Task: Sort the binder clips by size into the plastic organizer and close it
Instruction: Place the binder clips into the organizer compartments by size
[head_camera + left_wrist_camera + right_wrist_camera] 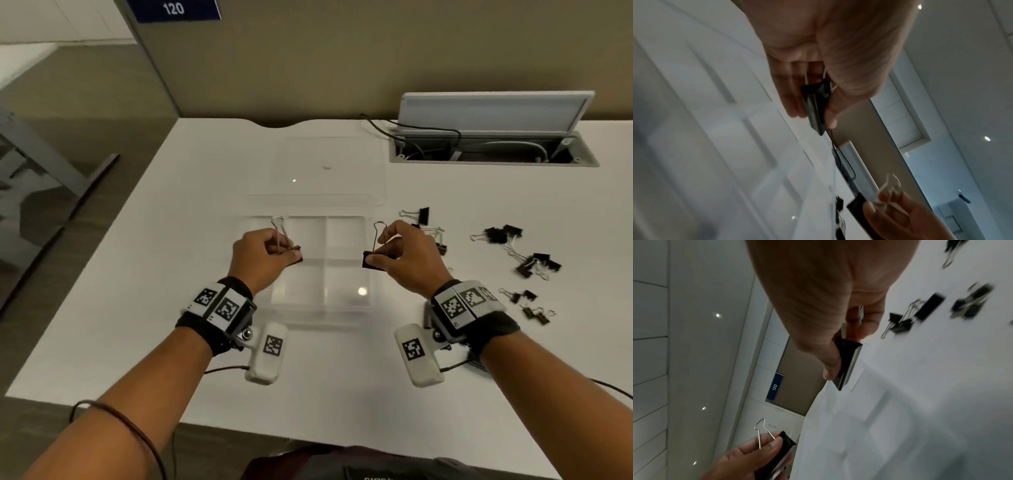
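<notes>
Left hand (263,253) pinches a large clip (286,240), right hand (407,255) pinches another clip (375,258), both raised over the open organizer (346,236), loose clips (527,260) on the worktop (137,308) right of the right hand.

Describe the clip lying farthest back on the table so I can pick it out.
Start at the clear organizer on the white table. Just beyond the right hand, near the organizer's far right corner, lies a big black binder clip. It lies alone, farther back than every other loose clip.

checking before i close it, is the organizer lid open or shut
Open: the clear lid lies flat on the table behind the organizer, whose compartments show uncovered.
</notes>
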A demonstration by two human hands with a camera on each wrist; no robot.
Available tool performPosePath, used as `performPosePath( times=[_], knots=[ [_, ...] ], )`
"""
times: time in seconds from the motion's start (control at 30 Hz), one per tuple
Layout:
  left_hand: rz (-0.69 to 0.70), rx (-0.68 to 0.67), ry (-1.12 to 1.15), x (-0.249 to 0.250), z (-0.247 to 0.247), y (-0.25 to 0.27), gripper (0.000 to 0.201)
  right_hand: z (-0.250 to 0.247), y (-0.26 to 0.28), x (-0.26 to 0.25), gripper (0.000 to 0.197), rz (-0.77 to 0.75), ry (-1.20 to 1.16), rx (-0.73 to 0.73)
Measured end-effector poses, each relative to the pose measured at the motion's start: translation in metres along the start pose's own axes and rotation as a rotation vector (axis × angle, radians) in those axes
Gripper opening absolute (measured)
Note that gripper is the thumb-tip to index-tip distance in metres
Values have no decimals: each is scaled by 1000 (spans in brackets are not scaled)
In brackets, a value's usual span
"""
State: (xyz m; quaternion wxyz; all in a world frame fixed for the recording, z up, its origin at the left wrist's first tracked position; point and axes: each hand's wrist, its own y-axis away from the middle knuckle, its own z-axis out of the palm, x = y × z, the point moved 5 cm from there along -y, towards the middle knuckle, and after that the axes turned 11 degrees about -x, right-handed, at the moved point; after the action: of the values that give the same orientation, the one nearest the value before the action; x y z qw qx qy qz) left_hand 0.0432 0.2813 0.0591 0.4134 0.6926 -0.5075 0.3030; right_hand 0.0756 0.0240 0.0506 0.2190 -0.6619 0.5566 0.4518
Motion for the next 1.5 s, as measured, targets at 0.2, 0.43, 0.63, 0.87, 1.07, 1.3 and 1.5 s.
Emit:
performPosePath(
  times=[0.2, 0.43, 0.63, 0.87, 1.07, 1.3, 1.5],
  knots=[
    [-128, 74, 54, -34, -72, -58, 23, 40, -32, -38, 27, 19, -3, 41],
    [-139, -59, -228, -46, -65, -114, 8, 78, -71, -61, 23, 58, 80, -14],
    [-99, -187, -391, -52, -60, -123, 23, 107, -104, -74, 24, 77, 132, -112],
    [69, -148, -366, -58, -83, -106, 22, 147, -146, -93, 19, 92, 248, -178],
    [82, -113, -444, -76, -104, -90, 32, 179, -167, -101, 17, 126, 490, -253],
    [51, -195, -620, -86, -104, -76, 60, 190, -162, -100, 34, 119, 685, -293],
    [128, -181, -602, -72, -96, -57, 63, 169, -119, -101, 35, -12, 479, -239]
  ],
)
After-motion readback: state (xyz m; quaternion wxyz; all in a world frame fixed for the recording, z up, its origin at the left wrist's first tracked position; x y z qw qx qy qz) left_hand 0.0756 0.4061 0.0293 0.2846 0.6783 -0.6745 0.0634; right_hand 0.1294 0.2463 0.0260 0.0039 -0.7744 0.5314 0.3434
